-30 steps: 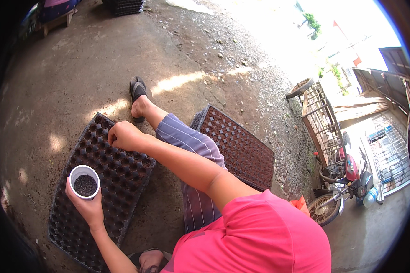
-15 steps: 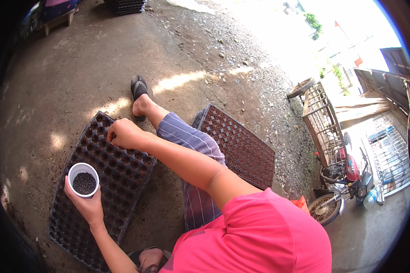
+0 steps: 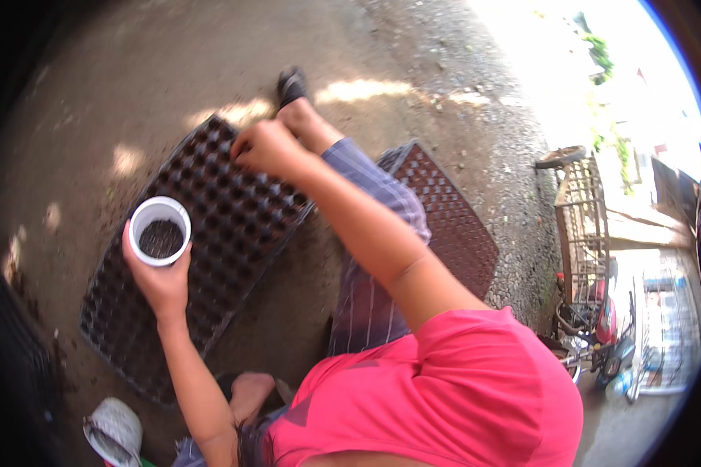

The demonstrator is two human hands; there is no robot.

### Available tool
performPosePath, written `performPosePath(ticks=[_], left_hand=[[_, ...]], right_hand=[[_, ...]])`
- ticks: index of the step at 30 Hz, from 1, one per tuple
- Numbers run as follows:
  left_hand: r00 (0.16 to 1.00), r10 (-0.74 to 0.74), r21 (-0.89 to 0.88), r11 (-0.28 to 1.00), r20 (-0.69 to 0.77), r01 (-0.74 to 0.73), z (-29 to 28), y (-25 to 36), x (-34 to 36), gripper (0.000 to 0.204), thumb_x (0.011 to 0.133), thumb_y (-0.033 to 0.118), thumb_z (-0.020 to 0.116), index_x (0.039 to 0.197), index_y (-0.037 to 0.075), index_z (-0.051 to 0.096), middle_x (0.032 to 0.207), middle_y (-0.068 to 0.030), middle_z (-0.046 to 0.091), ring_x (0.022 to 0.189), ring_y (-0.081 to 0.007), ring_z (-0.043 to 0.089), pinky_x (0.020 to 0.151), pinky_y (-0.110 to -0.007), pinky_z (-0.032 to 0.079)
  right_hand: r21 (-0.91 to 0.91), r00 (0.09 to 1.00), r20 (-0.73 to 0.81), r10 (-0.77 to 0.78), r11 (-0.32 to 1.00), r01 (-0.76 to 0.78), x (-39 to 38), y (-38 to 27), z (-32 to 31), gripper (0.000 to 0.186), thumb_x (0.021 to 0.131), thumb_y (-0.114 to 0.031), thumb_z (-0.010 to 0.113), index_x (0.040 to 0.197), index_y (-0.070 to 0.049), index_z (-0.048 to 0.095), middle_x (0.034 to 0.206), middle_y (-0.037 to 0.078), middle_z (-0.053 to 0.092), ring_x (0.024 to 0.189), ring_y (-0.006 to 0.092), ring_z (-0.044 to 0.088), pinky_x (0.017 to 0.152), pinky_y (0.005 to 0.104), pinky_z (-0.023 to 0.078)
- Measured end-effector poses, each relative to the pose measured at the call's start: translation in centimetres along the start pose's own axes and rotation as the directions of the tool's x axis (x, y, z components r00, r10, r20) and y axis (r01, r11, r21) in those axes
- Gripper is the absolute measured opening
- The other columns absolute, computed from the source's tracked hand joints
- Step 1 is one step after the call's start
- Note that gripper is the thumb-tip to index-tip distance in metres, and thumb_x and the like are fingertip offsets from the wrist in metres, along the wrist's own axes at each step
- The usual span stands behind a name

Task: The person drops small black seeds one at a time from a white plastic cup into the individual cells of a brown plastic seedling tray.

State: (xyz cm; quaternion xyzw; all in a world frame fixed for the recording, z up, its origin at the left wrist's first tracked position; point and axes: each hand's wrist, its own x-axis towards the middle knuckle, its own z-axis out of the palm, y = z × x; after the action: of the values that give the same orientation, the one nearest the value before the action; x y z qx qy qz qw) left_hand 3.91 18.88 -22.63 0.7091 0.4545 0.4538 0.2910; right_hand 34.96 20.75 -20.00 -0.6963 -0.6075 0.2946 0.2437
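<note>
My left hand [image 3: 157, 284] grips a white cup [image 3: 160, 205] partly filled with small dark granules [image 3: 160, 239], over a black plastic cell tray [image 3: 121, 323] lying on the ground in front of me. My right hand [image 3: 266, 149] is above the tray's upper right part, fingers curled together in a pinch; whatever is between the fingertips is hidden. The tray's cells look dark, and their contents are hard to make out. Beside my right leg, a stack of trays [image 3: 456, 226] has reddish-brown filling in the top one's cells.
My outstretched leg and sandalled foot [image 3: 292, 86] lie between the trays. A whitish container [image 3: 113, 428] stands at lower left. Gravel [image 3: 522, 265] borders the concrete on the right, where a motorbike [image 3: 606, 319] with a metal cargo frame [image 3: 580, 226] is parked.
The view has shifted, bringing the whitish container in at lower left and losing the seat and dark stack at the top. Both hands keep much the same places over the tray.
</note>
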Motion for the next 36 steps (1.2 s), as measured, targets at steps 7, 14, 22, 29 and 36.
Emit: performPosePath(ticks=[7,14,22,29,36], left_hand=[[1.000,0.013,-0.056,0.998,0.022,-0.011,0.7,0.5,0.7,0.103,0.068,0.005,0.093,0.153,0.002,0.035,0.141,-0.0200,0.053,0.130,-0.0338,0.056,0.111,-0.045,0.046],[0.999,0.007,-0.022,1.000,0.031,-0.006,0.8,-0.2,0.2,0.103,0.067,0.005,0.094,0.153,0.002,0.036,0.139,-0.0189,0.054,0.128,-0.0336,0.058,0.109,-0.045,0.048],[0.998,0.010,-0.006,1.000,0.059,-0.010,0.8,-0.7,0.1,0.101,0.070,0.003,0.093,0.152,0.000,0.035,0.143,-0.0186,0.053,0.131,-0.0294,0.056,0.112,-0.043,0.045],[0.998,0.050,-0.013,0.999,0.028,-0.049,0.7,-1.2,0.0,0.104,0.065,0.005,0.095,0.152,0.003,0.038,0.138,-0.0187,0.055,0.127,-0.0341,0.058,0.109,-0.044,0.047],[0.998,0.011,-0.051,0.999,0.055,-0.008,0.9,-0.7,0.0,0.101,0.070,0.002,0.093,0.152,0.000,0.034,0.140,-0.0173,0.055,0.129,-0.0276,0.058,0.111,-0.042,0.047]], right_hand=[[0.097,0.989,0.054,0.138,0.985,-0.142,1.1,2.9,-0.1,0.015,0.083,-0.007,0.078,0.098,-0.003,0.080,0.079,0.009,0.077,0.066,0.0112,0.073,0.061,0.0263,0.058],[-0.144,1.000,0.022,0.004,0.990,-0.001,3.0,3.8,2.4,0.020,0.086,-0.011,0.076,0.105,-0.006,0.079,0.077,0.007,0.077,0.067,0.0118,0.072,0.060,0.0275,0.056],[-0.279,0.987,0.069,-0.144,0.947,0.158,6.1,4.2,2.2,0.018,0.084,-0.017,0.075,0.101,-0.014,0.081,0.083,0.011,0.077,0.073,0.0288,0.073,0.069,0.0412,0.056],[-0.213,0.972,0.188,-0.140,0.960,0.180,6.7,3.7,1.2,0.014,0.086,-0.021,0.076,0.097,-0.014,0.079,0.077,0.012,0.075,0.065,0.0265,0.071,0.058,0.0380,0.054],[-0.069,0.971,0.203,-0.127,0.987,0.143,7.0,4.0,1.4,0.016,0.086,-0.022,0.077,0.098,-0.012,0.079,0.078,0.009,0.076,0.065,0.0236,0.072,0.059,0.0352,0.056]])
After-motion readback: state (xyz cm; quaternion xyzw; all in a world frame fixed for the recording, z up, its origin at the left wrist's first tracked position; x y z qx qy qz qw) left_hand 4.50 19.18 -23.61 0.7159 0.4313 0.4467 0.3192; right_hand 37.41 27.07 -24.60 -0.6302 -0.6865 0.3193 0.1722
